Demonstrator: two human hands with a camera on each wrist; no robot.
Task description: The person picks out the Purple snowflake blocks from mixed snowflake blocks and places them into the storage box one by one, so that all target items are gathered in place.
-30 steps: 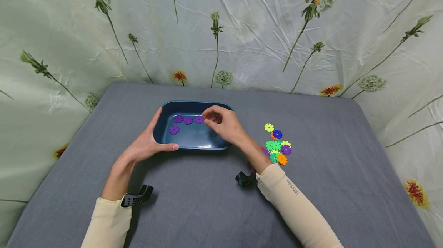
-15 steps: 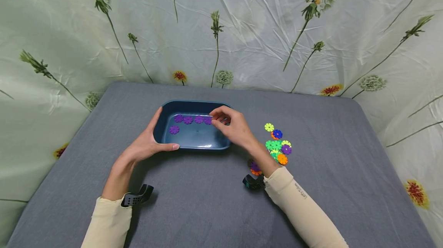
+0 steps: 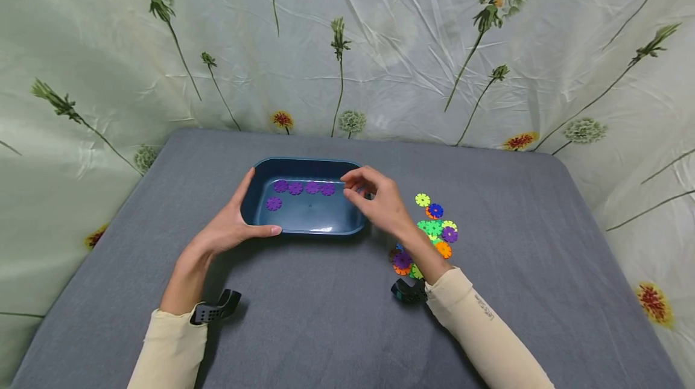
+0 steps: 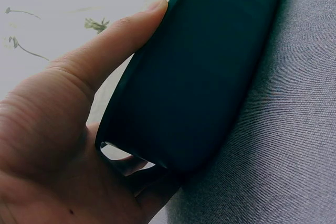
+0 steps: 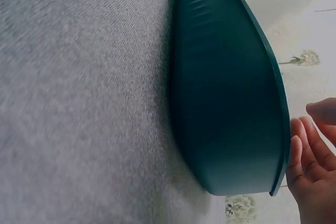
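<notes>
A flowered cloth (image 3: 402, 33) hangs behind the blue tray (image 3: 315, 217), and the grey-covered table (image 3: 304, 328) spreads out on every side of it. The left hand (image 3: 230, 226) grips the tray's left end, thumb on the near rim and fingers reaching to the far corner; a tug or tilt from there could shift the whole tray. The right hand (image 3: 377, 196) curves over the tray's right end, thumb and fingertips apart with nothing seen between them; whether they touch the rim, I cannot tell. A knock there might jolt it too. Right of the tray and nearer the person lies a loose cluster of coloured discs (image 3: 434, 229), partly hidden by the right forearm. The right wrist's black camera (image 3: 408, 291) sits close beside the cluster's near edge, so a low sweep of that arm could scatter it. Inside the tray, four purple discs (image 3: 312, 187) line its far side and a fifth (image 3: 274, 203) lies nearer, at left; on such a glossy floor, any tilt would likely slide them out of line.
</notes>
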